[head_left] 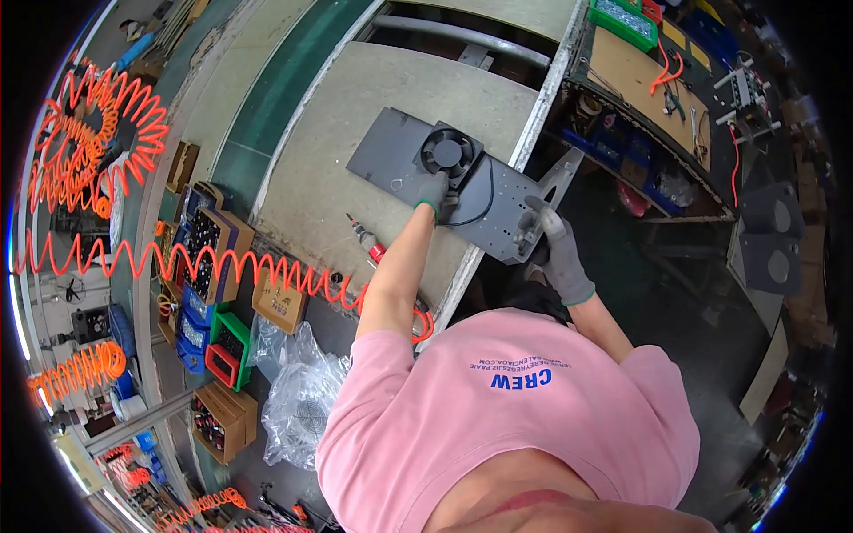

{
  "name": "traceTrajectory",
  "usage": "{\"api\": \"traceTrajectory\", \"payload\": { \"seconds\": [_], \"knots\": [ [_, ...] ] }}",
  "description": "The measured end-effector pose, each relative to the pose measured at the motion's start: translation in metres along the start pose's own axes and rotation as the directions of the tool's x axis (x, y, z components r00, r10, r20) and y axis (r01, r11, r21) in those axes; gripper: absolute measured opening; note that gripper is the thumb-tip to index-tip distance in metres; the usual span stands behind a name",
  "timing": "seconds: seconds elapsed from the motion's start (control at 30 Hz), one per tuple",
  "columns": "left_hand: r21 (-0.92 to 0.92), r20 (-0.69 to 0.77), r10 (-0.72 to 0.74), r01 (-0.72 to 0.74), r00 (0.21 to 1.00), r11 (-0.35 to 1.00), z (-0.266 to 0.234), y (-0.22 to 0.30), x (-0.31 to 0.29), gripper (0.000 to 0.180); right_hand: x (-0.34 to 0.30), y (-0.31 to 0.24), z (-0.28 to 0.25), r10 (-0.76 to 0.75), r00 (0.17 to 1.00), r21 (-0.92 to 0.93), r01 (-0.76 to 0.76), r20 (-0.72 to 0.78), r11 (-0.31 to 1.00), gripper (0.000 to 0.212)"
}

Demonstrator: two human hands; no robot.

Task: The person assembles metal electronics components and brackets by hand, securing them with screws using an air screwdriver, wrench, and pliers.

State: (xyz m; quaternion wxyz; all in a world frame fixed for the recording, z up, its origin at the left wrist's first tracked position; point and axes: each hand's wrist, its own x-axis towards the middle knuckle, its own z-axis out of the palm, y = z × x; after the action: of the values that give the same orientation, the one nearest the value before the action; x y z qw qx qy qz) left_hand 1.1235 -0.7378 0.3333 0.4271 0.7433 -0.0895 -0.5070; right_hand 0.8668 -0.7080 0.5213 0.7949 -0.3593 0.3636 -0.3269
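Note:
A dark grey metal panel (508,213) with rows of small holes lies across the worktable, its right end jutting past the table's edge. On its middle sits a black square cooling fan (447,153), and a black cable (490,191) loops from it over the panel. My left hand (434,193), in a grey glove with a green cuff, is closed at the fan's near edge; its fingertips are partly hidden. At the panel's right end, my gloved right hand (562,253) grips the upright end flange. An air screwdriver (368,242) with a red body rests left of my left forearm.
An orange coiled air hose (222,265) stretches in from the left. Bins and boxes of small parts (213,258) stand left of the worktable (320,151), near clear plastic bags (302,400). A side bench (644,93) with hand tools stands at the right.

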Motion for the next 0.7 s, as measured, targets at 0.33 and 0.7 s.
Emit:
{"api": "traceTrajectory", "payload": {
  "seconds": [0.33, 0.7],
  "knots": [
    [-0.199, -0.021, 0.532, -0.525, 0.847, 0.828, -0.067, 0.028, -0.072, 0.024, 0.011, 0.000, 0.000, 0.059, 0.998, 0.102, -0.056, -0.023, 0.993, 0.045],
    [-0.385, -0.615, 0.247, -0.558, 0.749, 0.735, -0.190, -0.088, -0.302, 0.025, 0.013, -0.010, -0.005, 0.138, 0.990, 0.048, -0.136, -0.033, 0.990, 0.063]
  ]
}}
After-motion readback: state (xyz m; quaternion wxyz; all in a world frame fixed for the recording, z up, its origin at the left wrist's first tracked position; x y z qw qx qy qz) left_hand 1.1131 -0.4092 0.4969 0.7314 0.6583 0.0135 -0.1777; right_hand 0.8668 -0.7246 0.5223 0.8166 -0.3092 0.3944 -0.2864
